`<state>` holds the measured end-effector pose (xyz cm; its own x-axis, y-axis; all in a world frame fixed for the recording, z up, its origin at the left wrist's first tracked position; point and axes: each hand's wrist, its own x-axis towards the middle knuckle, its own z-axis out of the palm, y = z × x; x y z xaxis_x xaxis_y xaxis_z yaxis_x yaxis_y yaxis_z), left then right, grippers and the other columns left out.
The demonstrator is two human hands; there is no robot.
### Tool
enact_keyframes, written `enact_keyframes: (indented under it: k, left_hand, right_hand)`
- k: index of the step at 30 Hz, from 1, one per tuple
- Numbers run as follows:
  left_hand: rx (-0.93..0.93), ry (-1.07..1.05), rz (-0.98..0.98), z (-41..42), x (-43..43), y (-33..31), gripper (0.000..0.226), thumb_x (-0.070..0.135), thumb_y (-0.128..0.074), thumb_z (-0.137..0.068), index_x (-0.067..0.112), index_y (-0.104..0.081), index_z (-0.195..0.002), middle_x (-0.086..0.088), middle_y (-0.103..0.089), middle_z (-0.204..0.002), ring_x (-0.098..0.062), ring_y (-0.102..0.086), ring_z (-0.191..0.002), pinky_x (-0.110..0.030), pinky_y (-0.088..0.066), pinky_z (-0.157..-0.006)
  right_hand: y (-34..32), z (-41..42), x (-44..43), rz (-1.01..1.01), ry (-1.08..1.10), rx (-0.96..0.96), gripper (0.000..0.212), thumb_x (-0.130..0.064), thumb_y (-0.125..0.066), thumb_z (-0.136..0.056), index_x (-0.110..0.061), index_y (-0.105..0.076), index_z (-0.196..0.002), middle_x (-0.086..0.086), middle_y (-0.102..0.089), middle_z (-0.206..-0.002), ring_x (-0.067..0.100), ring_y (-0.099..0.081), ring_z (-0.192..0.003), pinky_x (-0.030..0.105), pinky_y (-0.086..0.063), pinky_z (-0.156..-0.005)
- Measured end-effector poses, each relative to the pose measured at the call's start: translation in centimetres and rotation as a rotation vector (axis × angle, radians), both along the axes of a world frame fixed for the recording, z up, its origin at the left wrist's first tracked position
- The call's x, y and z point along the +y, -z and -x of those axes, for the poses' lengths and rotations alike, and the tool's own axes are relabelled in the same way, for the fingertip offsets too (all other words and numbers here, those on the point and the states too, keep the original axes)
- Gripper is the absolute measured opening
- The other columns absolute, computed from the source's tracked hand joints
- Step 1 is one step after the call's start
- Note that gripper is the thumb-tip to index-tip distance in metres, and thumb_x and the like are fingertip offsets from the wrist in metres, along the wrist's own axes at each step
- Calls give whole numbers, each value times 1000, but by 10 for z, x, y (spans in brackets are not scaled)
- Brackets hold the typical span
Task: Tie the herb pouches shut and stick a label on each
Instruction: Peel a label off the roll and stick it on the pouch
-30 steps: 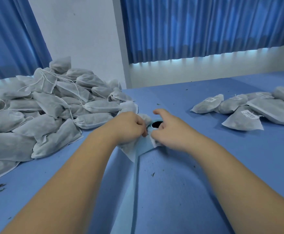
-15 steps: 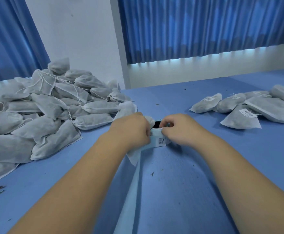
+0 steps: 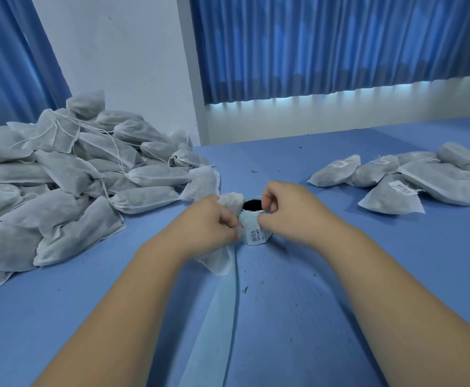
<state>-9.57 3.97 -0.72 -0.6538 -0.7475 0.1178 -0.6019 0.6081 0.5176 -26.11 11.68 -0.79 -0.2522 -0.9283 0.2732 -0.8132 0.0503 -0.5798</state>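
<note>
Pouch-labelling station on a blue table (image 3: 339, 289), seen from above the hands.

Left edge up to the far left corner: heap of unlabelled pouches (image 3: 69, 177), grey-white, several with loose drawstrings. Left hand (image 3: 208, 222): grip clenched round one pouch (image 3: 218, 259), which stuck out above and below the fist; its fingertips touched the side of the label roll (image 3: 254, 231). The label roll stood upright near the table's middle, dark core up, one printed label facing the near edge. Pale blue backing strip (image 3: 217, 317) ran from it to the near edge. Right hand (image 3: 289, 210): grip pinched the roll's upper rim between thumb and fingers. Right edge: labelled pouches (image 3: 395, 180), lying flat, well apart from the roll. Herb crumbs (image 3: 245, 289) lay scattered on the table.
</note>
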Motion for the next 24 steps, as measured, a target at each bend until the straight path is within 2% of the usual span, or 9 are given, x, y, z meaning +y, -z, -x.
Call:
enact_keyframes:
  k: [3,6,10,12,15,17,19,21,24]
  left_hand:
    - [87,-2,-82,-6,4,6,28,25,-75,-83,40,-67,-60,10,-47,-92,10,-52,-76,-5,-33,-61]
    - [126,-3,-153,-10,7,6,24,26,-74,-82,37,-70,-61,10,-49,-92,9,-53,-71,-13,-35,-64]
    - [165,30,-182,-13,12,4,20,25,-72,-83,34,-73,-65,12,-54,-97,-1,-58,-85,-20,-42,-73]
    - [184,42,-194,-13,13,5,19,22,-71,-85,35,-76,-72,6,-60,-105,-7,-62,-94,-25,-48,-84]
    - [205,50,-209,-13,14,5,17,18,-69,-87,33,-79,-85,3,-60,-109,-10,-62,-100,-27,-49,-92]
    - [219,75,-231,-12,15,6,20,16,-68,-88,33,-78,-86,-1,-63,-112,-11,-63,-101,-30,-49,-94]
    - [231,94,-221,-12,16,6,20,16,-68,-88,33,-78,-86,4,-62,-108,-8,-61,-100,-25,-47,-93]
    - [216,104,-163,-11,17,7,16,21,-69,-89,34,-77,-87,13,-53,-101,-3,-56,-100,-19,-42,-89]
    - [182,113,-81,-8,18,9,17,22,-68,-90,37,-75,-86,10,-51,-103,-6,-54,-104,-22,-41,-93]
  right_hand:
    - [-9,-6,6,-1,28,36,13,-21,-63,-73,-20,-52,-66,-6,-55,-67,10,-47,-60,26,-35,-52]
    - [-22,-13,15,-130,-25,45,22,-31,-67,-72,-18,-57,-59,-6,-58,-53,8,-47,-49,20,-37,-45]
    - [-21,-24,19,-360,-84,-1,12,-27,-71,-73,-17,-66,-75,-2,-70,-60,10,-65,-53,22,-50,-56]
    - [-16,-27,15,-319,-30,21,8,-24,-70,-74,-18,-66,-76,0,-71,-64,14,-66,-55,24,-50,-56]
    - [-12,-25,11,-208,39,34,10,-28,-71,-73,-20,-66,-70,-3,-70,-59,9,-65,-52,19,-44,-46]
    - [-7,-22,11,-132,56,-15,16,-34,-72,-72,-20,-66,-68,-4,-70,-60,10,-66,-57,25,-51,-53]
    - [-2,-21,13,-68,60,-60,17,-36,-74,-72,-21,-67,-69,-3,-69,-62,12,-66,-62,31,-55,-64]
    - [1,-21,15,-39,27,-48,15,-35,-74,-74,-24,-67,-68,-8,-67,-63,5,-62,-62,27,-52,-63]
    - [2,-24,18,-18,-9,26,10,-32,-71,-78,-28,-67,-70,-14,-63,-64,-2,-56,-60,17,-42,-56]
